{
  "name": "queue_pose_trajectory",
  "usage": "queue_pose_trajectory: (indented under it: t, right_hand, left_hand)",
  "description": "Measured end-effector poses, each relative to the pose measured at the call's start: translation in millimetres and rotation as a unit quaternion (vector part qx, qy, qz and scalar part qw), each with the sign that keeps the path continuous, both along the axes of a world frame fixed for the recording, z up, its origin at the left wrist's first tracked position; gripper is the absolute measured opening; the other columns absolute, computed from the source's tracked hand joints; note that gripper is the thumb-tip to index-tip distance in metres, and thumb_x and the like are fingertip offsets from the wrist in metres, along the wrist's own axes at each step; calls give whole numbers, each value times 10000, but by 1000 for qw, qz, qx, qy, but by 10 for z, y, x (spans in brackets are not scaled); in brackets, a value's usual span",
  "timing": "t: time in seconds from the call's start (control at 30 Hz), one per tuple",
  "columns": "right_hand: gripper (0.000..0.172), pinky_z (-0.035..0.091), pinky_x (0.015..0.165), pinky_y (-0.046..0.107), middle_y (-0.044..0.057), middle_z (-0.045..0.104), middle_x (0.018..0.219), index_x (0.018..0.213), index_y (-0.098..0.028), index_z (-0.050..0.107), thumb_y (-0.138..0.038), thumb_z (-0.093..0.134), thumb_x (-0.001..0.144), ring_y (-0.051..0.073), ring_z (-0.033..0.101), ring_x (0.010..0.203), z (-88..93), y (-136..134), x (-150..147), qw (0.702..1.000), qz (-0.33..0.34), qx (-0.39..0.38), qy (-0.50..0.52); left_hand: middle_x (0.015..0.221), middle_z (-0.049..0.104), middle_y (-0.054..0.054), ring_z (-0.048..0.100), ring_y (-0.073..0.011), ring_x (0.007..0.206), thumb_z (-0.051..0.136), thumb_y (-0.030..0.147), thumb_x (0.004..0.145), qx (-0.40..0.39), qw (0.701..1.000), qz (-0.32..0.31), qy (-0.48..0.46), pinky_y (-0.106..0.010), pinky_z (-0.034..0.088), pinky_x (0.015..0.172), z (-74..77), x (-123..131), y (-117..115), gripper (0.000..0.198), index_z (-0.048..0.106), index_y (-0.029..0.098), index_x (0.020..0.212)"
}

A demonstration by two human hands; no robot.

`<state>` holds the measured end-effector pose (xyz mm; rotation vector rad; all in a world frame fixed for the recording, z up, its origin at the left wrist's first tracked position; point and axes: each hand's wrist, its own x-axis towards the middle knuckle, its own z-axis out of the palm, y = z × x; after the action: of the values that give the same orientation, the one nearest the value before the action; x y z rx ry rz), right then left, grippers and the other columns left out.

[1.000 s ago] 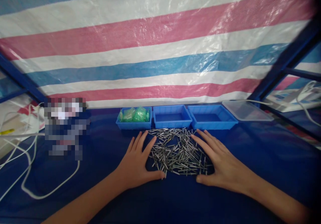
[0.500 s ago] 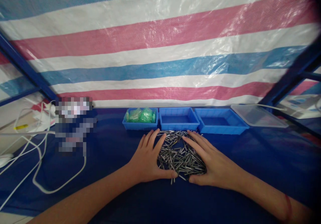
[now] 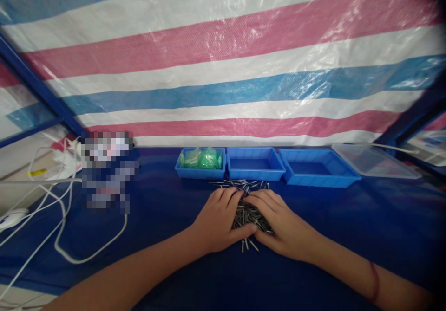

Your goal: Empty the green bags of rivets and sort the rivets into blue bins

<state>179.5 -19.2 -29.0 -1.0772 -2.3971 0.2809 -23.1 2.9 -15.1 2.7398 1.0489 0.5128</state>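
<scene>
A heap of thin metal nails (image 3: 249,216) lies on the dark blue tabletop, squeezed between both my hands. My left hand (image 3: 220,220) curls round the left side of the heap, its thumb along the near edge. From the right, my right hand (image 3: 286,226) cups the other side, and the fingertips of both hands nearly meet over the far part. Beyond the fingers, a few loose nails (image 3: 244,184) are scattered in front of the bins. Several more poke out below the thumbs. Parts of the heap are hidden under the palms.
Behind the heap stand three blue bins in a row: the left bin (image 3: 200,174) holds green plastic packets, the middle bin (image 3: 256,175) and right bin (image 3: 322,182) show bare floors. A clear plastic lid (image 3: 378,161) lies right. White cables (image 3: 64,255) run along the left.
My hands have moved closer together, pressing the spread nails into a tighter, narrower heap. Some nails are left behind near the bins. The view has shifted slightly.
</scene>
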Motion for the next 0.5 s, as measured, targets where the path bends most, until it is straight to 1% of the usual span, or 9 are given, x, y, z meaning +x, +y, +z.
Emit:
queue_pose_trajectory:
  t: [0.07,0.1,0.2,0.27,0.37,0.43,0.5]
  right_hand:
    - [486,416,924,474,123,540,1203,1269,-193,440,-194,544,793,271,483,1091,10,8,-26,1000,-11,5,7]
    - [460,418,915,472,126,535,1207,1245,-196,455,-197,543,793,275,483,1090,10,12,-33,1000,-22,12,10]
    - [401,406,917,491,140,515,1232,1179,-204,499,-267,569,789,305,464,1127,-1,22,-41,996,-66,53,21]
    - [392,394,928,507,144,512,1235,1163,-211,512,-325,581,794,322,449,1152,-6,30,-39,993,-87,78,25]
    - [385,376,954,513,140,517,1230,1163,-213,516,-378,573,819,327,433,1172,8,63,-20,988,-99,111,26]
    - [387,360,976,512,141,516,1226,1164,-203,514,-400,562,835,324,425,1178,36,111,11,984,-108,138,35]
    - [417,342,999,512,147,513,1221,1163,-185,512,-436,561,833,323,418,1183,71,183,53,980,-102,163,54]
  left_hand:
    - [1271,525,-145,461,-282,1169,453,528,895,-4,1000,16,-6,-446,375,1021,9,24,-19,580,462,105,1292]
    - [1275,521,-142,454,-281,1177,451,522,899,-1,1000,28,-10,-445,370,1023,12,32,-27,567,464,113,1291]
    - [1318,482,-147,413,-301,1219,457,556,884,28,997,66,-32,-474,339,1031,23,21,-39,605,436,148,1330]
    - [1330,467,-146,403,-302,1228,450,533,896,60,993,90,-47,-475,328,1027,47,-17,-21,586,416,167,1352]
    - [1316,475,-134,414,-287,1211,425,398,937,124,981,138,-50,-449,323,1015,113,-116,71,456,440,178,1336]
    - [1299,490,-134,423,-291,1192,410,320,948,170,968,182,-38,-458,318,1005,157,-198,172,397,471,175,1311]
    - [1291,500,-132,419,-301,1189,414,293,948,198,956,215,-20,-465,322,990,180,-277,287,367,502,175,1284]
